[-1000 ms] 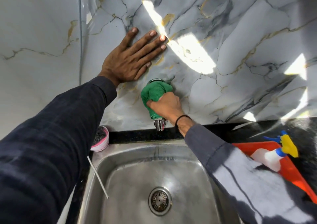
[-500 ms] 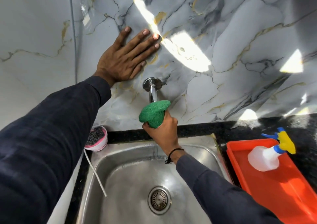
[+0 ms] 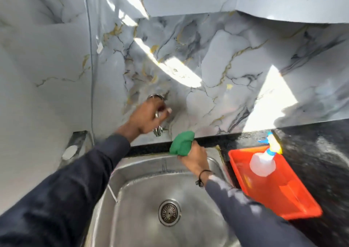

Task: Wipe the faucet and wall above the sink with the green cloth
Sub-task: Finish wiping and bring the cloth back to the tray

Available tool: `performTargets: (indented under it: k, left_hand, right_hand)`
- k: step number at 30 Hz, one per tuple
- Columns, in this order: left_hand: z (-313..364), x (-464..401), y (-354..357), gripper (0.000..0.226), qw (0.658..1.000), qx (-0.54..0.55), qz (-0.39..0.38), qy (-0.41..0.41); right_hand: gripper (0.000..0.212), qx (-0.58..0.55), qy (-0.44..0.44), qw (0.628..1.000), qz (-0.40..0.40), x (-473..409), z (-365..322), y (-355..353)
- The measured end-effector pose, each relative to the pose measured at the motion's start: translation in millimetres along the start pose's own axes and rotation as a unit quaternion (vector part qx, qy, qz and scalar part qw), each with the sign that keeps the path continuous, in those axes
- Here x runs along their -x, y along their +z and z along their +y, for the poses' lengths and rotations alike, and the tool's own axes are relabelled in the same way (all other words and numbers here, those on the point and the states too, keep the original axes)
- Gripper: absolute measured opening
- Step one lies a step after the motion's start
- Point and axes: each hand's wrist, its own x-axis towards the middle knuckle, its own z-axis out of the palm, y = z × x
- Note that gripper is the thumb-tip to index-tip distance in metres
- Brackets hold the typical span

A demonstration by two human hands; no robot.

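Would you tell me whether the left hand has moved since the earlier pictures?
Yes. The left hand came down off the marble wall onto the faucet.

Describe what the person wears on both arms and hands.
Both arms are covered by long, dark navy sleeves that reach the wrists. The left hand is bare, with no glove. The right hand is also bare; a thin black band with a small knot or bead circles its wrist just above the cuff. Sunlight patches the right sleeve. Motion blur hides whether any rings are worn on the fingers.
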Motion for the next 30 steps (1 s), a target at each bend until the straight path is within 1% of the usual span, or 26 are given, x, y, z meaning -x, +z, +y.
performTargets:
  k: [2, 3, 4, 6, 7, 8, 9, 10, 11, 12, 13, 14, 16, 17, 18, 19, 20, 21, 22, 23, 25, 26, 27, 28, 29, 30]
  left_hand:
    - [33.5, 24.0, 25.0, 0.061, 0.994, 0.075, -0.078, -0.019]
    - [49.1, 33.5, 36.4, 0.062, 0.988, 0.095, -0.115, -0.037]
    - [61.7, 39.9, 47.1, 0.067, 0.983, 0.113, -0.135, -0.061]
    - [83.0, 47.5, 69.9, 0.072, 0.968, 0.176, -0.123, -0.126]
    - [94.4, 49.4, 80.5, 0.068, 0.954, 0.220, -0.107, -0.176]
    - [102.9, 50.5, 87.8, 0.062, 0.930, 0.271, -0.090, -0.230]
    - [118.3, 50.9, 97.0, 0.054, 0.899, 0.334, -0.080, -0.273]
    - [138.2, 51.4, 107.7, 0.046, 0.862, 0.398, -0.071, -0.307]
    - [145.0, 53.0, 113.0, 0.037, 0.831, 0.442, -0.056, -0.332]
    - [146.7, 55.3, 118.5, 0.030, 0.805, 0.478, -0.042, -0.350]
    - [149.6, 57.7, 123.8, 0.024, 0.774, 0.516, -0.026, -0.367]
    - [157.3, 59.8, 130.7, 0.020, 0.737, 0.555, -0.013, -0.387]
    - [183.7, 62.2, 152.5, 0.019, 0.663, 0.620, -0.018, -0.420]
    - [199.8, 64.2, 166.7, 0.024, 0.636, 0.644, -0.037, -0.424]
    - [214.6, 66.2, 181.6, 0.030, 0.622, 0.656, -0.059, -0.423]
    - [228.4, 68.6, 196.3, 0.034, 0.622, 0.659, -0.075, -0.416]
    - [241.2, 70.3, 211.1, 0.034, 0.631, 0.655, -0.081, -0.407]
    - [250.8, 71.6, 223.7, 0.032, 0.644, 0.646, -0.077, -0.401]
    - [260.9, 71.7, 238.3, 0.028, 0.659, 0.631, -0.073, -0.403]
    - [270.9, 70.7, 252.6, 0.025, 0.671, 0.613, -0.074, -0.411]
    - [289.2, 64.9, 281.2, 0.019, 0.688, 0.577, -0.076, -0.434]
    - [295.3, 61.6, 295.1, 0.017, 0.707, 0.551, -0.071, -0.438]
    - [301.5, 58.2, 309.8, 0.019, 0.735, 0.511, -0.067, -0.442]
    - [307.4, 55.2, 323.2, 0.028, 0.763, 0.461, -0.065, -0.448]
    - [313.0, 53.1, 333.6, 0.040, 0.785, 0.419, -0.064, -0.452]
    - [318.0, 51.3, 341.9, 0.047, 0.798, 0.393, -0.063, -0.452]
  right_hand:
    - [0.067, -0.012, -0.011, 1.000, 0.002, 1.5, -5.4, -19.7]
    - [0.072, -0.010, -0.018, 1.000, 0.004, 2.5, -7.1, -29.6]
    - [0.075, -0.003, -0.018, 1.000, 0.002, 4.7, -9.0, -39.9]
    - [0.077, -0.005, -0.023, 0.999, -0.031, 9.1, -5.9, -63.2]
    - [0.082, -0.018, -0.026, 0.998, -0.062, 11.2, 0.2, -76.1]
    - [0.089, -0.041, -0.020, 0.995, -0.094, 13.0, 7.0, -87.5]
    - [0.097, -0.075, -0.003, 0.989, -0.125, 16.5, 21.8, -106.8]
    - [0.101, -0.125, 0.016, 0.980, -0.155, 21.6, 37.1, -128.8]
    - [0.100, -0.199, 0.035, 0.963, -0.178, 21.8, 45.1, -141.2]
    - [0.093, -0.276, 0.055, 0.939, -0.196, 21.0, 51.4, -149.8]
    - [0.079, -0.339, 0.063, 0.915, -0.211, 21.3, 56.4, -159.6]
    - [0.063, -0.378, 0.061, 0.897, -0.221, 22.7, 64.0, -170.4]
    - [0.033, -0.409, 0.081, 0.879, -0.232, 28.2, 89.3, -188.8]
    - [0.022, -0.412, 0.108, 0.874, -0.232, 32.2, 104.9, -194.4]
    - [0.013, -0.408, 0.130, 0.873, -0.232, 35.4, 121.2, -197.9]
    - [0.011, -0.410, 0.143, 0.869, -0.235, 37.3, 137.1, -200.5]
    - [0.019, -0.414, 0.151, 0.866, -0.235, 38.2, 152.4, -202.8]
    - [0.032, -0.410, 0.164, 0.870, -0.219, 38.0, 166.1, -204.9]
    - [0.042, -0.392, 0.177, 0.882, -0.191, 36.9, 181.7, -208.5]
    - [0.046, -0.373, 0.175, 0.897, -0.160, 35.9, 197.6, -212.4]
    - [0.043, -0.334, 0.156, 0.922, -0.114, 31.8, 231.6, -217.9]
    - [0.041, -0.312, 0.150, 0.933, -0.098, 30.5, 245.4, -219.5]
    - [0.041, -0.289, 0.149, 0.942, -0.079, 28.6, 258.2, -220.8]
    - [0.044, -0.267, 0.150, 0.950, -0.057, 25.6, 269.9, -221.2]
    - [0.049, -0.244, 0.157, 0.956, -0.035, 21.7, 280.1, -220.5]
    - [0.053, -0.222, 0.168, 0.960, -0.015, 17.8, 290.7, -218.8]
